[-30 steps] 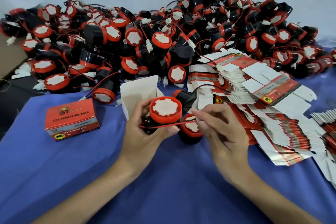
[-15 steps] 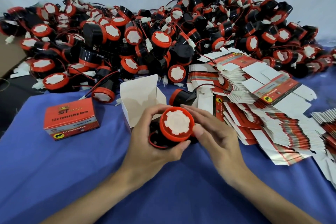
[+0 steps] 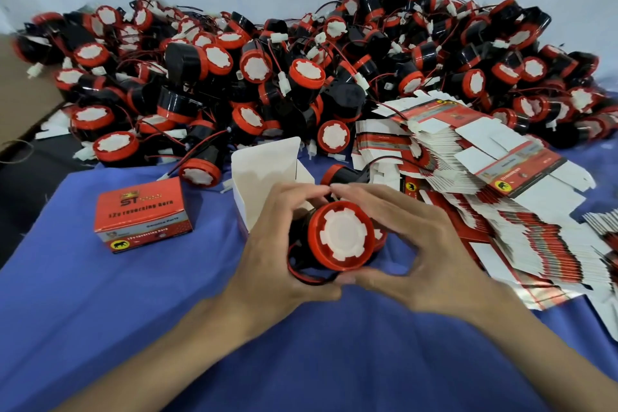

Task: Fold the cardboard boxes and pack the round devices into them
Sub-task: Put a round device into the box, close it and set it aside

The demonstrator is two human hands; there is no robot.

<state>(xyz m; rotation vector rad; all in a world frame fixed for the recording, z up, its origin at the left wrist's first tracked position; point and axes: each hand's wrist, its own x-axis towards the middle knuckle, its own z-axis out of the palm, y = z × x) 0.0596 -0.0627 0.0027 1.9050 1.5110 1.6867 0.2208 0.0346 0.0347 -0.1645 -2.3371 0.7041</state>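
**A:** Head view, packing desk (image 3: pixel 133 328): your left hand (image 3: pixel 267 251) and right hand (image 3: pixel 424 254) both curl round one round device (image 3: pixel 341 237). Each grip is closed on its black body, and the red rim and white toothed face are turned toward the camera. You hold it low over the blue cover, just in front of the open box (image 3: pixel 267 174).

**B:** You likely have a light, stiff piece of moulded plastic there: hard, smooth, a little slippery at the rim. Take it by the black barrel, not the white face.

**A:** Mind the thin red-and-black wire (image 3: pixel 311 279) looped beneath it; soft and springy, it looks apt to snag on a flap.

**B:** Your box is thin white card, probably easy to crease; its tall flap stands up behind your fingers. A finished red box (image 3: pixel 143 214) stands to your left, flat printed blanks (image 3: pixel 485 184) fan out to your right, and the heap of devices (image 3: pixel 301 77) fills the back.
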